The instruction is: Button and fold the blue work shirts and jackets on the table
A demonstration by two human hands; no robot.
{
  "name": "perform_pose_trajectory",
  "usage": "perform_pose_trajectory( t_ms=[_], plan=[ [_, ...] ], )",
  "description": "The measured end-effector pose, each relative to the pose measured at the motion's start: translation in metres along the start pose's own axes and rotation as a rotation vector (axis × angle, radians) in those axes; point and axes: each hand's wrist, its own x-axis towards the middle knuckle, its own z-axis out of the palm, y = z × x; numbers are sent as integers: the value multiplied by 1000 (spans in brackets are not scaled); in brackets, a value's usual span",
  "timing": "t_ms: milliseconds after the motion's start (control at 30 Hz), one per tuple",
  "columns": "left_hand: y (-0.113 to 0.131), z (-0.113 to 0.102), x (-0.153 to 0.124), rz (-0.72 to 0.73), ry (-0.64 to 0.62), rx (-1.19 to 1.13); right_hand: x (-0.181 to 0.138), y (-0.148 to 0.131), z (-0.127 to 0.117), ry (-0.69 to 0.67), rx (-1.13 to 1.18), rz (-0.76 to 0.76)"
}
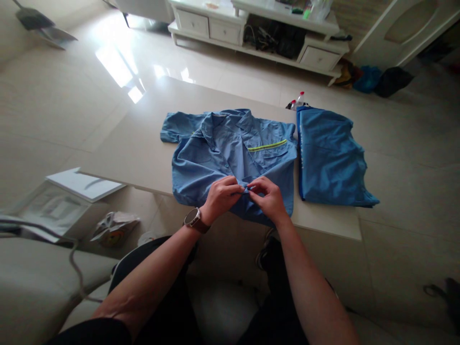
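Observation:
A blue short-sleeved work shirt lies front up on the table, its collar at the far side and a yellow-green stripe above a chest pocket. Near its lower front edge, my left hand pinches the front placket. Close beside it, my right hand pinches the same bit of cloth with thumb and forefinger. The fingertips of both hands almost meet and hide what is between them, perhaps a button. Above the hands the shirt front is unfastened and spread apart. A watch is on my left wrist.
Folded blue clothing lies at the right of the pale table. Bottles with red caps show past the table's far edge. A white box stands at the left, and a white cabinet is at the back.

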Motion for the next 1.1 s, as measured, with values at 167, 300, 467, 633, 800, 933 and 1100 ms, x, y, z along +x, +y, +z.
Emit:
perform_pose_trajectory(
  t_ms=[167, 300, 467, 633, 800, 933, 1100],
  plan=[
    [1, 1, 1, -63, 81, -86, -2, -7, 5, 63, -173, -218],
    [1, 1, 1, -84, 116, -149, -2, -6, 9, 80, -204, -345],
    [3, 1, 2, -98, 141, -176, -1, -7, 10, 72, -227, -346],
    [10, 1, 4, -157, 213, -207, -2, -11, 13, 150, -143, -327],
    [16, 2, 6, -109, 312, -250, -2, -8, 14, 184, 4, -288],
    [18, 3, 7, -121, 377, -273, -2, -10, 14, 187, 27, -292],
    [19, 6, 6, -174, 388, -279, -3, -12, 14, 219, -106, -364]
  ],
)
